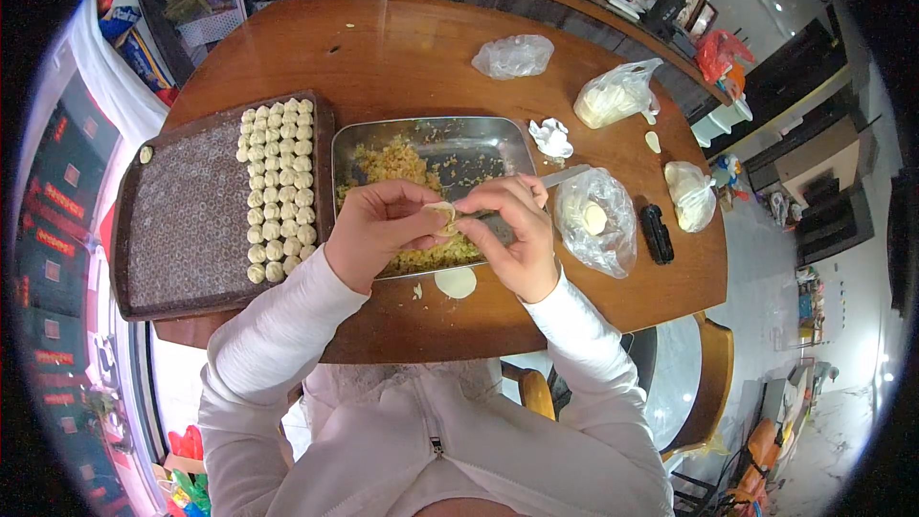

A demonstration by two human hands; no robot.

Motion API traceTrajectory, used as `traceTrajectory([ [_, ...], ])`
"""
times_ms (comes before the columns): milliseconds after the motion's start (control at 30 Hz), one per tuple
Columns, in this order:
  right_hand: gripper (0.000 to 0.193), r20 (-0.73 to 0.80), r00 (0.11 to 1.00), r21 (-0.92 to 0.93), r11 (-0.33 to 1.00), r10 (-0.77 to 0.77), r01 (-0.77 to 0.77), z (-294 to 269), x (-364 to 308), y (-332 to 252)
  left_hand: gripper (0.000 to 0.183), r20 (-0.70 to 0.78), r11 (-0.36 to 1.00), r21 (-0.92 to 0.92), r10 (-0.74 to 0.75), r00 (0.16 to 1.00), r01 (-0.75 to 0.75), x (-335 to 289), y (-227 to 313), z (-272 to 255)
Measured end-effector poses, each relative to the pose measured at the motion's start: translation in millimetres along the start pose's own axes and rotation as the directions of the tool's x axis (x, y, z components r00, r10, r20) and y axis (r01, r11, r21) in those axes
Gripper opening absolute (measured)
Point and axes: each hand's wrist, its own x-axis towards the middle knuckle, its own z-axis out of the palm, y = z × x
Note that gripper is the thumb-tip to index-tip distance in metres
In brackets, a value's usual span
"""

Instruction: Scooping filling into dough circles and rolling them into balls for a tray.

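Above the near edge of a metal pan, both hands pinch one small dumpling (443,217). The fingers of my left hand (375,230) hold its left side. My right hand (517,232) grips the other side with thumb and fingertips. A flat metal blade (567,175) sticks out beyond my right knuckles; its other end is hidden, so I cannot tell whether the hand holds it. Yellowish crumbly filling (394,165) lies in the pan (517,134), heaped at its left. A round dough wrapper (456,281) rests on the table just below my hands, beside small dough scraps.
Left of the pan, a dark tray (182,220) bears rows of shaped dumplings (282,172). On the right lie a clear bag with dough (595,220), crumpled tissue (551,139), more plastic bags (613,101) and a black object (657,234). A wooden chair (713,373) stands near the table (383,57).
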Motion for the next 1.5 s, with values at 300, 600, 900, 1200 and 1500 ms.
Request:
traceTrajectory([
  [300,0.014,0.055,0.998,-0.112,0.994,0.005,0.001,-1,-2,-7,0.017,0.027,0.999,-0.012,-0.036,0.999,0.037,2,-1,-1],
  [600,0.016,0.069,0.997,-0.114,0.993,0.023,-0.015,0,-4,-3,0.015,0.003,1.000,-0.020,-0.008,1.000,0.008,0,-1,1],
  [900,0.013,0.045,0.998,-0.048,0.998,0.033,-0.031,1,-4,0,0.013,0.010,0.999,0.031,0.012,1.000,-0.012,0,2,4],
  [1200,0.014,0.015,0.999,-0.069,0.996,0.053,-0.052,2,-3,-4,0.011,0.026,0.999,0.022,0.033,0.999,-0.033,3,-2,2],
  [1500,0.015,0.069,0.997,-0.128,0.992,0.023,-0.014,7,-7,2,0.013,-0.013,1.000,-0.020,0.007,1.000,-0.007,4,0,5],
])
